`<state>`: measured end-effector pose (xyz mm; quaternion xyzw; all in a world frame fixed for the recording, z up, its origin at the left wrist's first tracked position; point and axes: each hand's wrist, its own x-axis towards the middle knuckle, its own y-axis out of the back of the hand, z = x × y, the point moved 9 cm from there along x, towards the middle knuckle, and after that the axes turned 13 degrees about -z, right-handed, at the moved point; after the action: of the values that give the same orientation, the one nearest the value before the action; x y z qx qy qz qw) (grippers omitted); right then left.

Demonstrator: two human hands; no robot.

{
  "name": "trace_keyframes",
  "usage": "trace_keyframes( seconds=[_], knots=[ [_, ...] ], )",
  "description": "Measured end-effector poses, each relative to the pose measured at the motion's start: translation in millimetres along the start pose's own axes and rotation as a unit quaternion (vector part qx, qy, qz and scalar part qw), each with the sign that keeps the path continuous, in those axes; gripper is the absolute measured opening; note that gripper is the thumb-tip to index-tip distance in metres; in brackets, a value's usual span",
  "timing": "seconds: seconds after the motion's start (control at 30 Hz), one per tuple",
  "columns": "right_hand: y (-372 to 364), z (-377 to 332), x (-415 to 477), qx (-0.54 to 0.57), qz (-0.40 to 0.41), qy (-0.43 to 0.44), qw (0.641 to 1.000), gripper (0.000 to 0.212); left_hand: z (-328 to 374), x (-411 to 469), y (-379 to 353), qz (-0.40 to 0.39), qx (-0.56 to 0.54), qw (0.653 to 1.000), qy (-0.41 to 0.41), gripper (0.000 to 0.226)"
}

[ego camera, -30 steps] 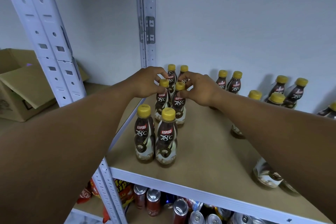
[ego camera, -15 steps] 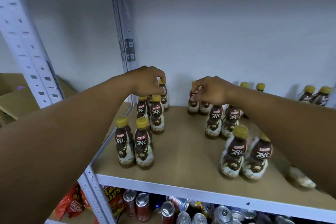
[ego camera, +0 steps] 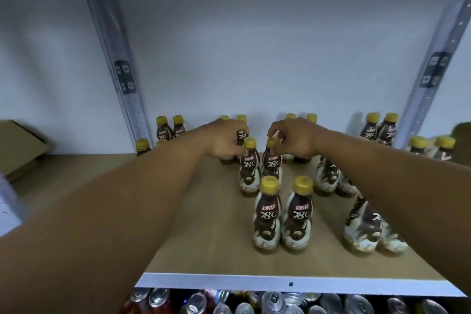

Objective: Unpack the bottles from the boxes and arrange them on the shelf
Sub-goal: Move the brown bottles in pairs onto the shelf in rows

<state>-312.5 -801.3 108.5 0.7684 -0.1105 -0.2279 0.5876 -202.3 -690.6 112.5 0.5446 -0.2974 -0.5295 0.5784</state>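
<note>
Both stand upright right under the hands: right hand [ego camera: 295, 140] fingers [ego camera: 276, 135] pinch the right bottle [ego camera: 272, 166] by its cap [ego camera: 272, 142]; left hand [ego camera: 224, 140] curls beside the left bottle [ego camera: 249, 171], grip unclear.

"KOPIKO 78°C" on bottles [ego camera: 266, 214]

One head-worn wide-angle view, facing forward and slightly down onto the shelf [ego camera: 204, 250]. It sits close: both forearms run in from the bottom corners, and the left hand [ego camera: 224, 141] and right hand [ego camera: 297, 139] meet mid-frame among the bottles [ego camera: 267, 211]. The back wall [ego camera: 254, 46] fills the upper half. Cans [ego camera: 274, 301] one level down line the bottom edge. The frame is blurred at the sides.
</note>
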Motion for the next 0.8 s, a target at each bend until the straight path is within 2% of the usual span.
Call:
trace_keyframes(
  seconds=[0.2, 0.4, 0.6, 0.8],
  knots=[
    [-12.1, 12.7, 10.9, 0.029, 0.038, 0.037, 0.998, 0.045, 0.0, 25.7, -23.1, 0.039, -0.032, 0.998, -0.028, 0.055],
    [-19.8, 17.0, 17.2, 0.085, 0.042, 0.068, 0.993, 0.040, -9.7, 28.3, -31.6, 0.090, -0.086, 0.991, -0.053, 0.052],
    [-16.6, 7.0, 19.0, 0.085, 0.034, 0.076, 0.993, 0.034, -8.7, 18.9, -28.5, 0.088, -0.101, 0.989, -0.056, 0.064],
    [-17.9, -7.5, 20.5, 0.095, 0.021, 0.077, 0.992, 0.036, -21.4, 11.3, -27.0, 0.082, -0.112, 0.989, -0.042, 0.063]
  ],
)
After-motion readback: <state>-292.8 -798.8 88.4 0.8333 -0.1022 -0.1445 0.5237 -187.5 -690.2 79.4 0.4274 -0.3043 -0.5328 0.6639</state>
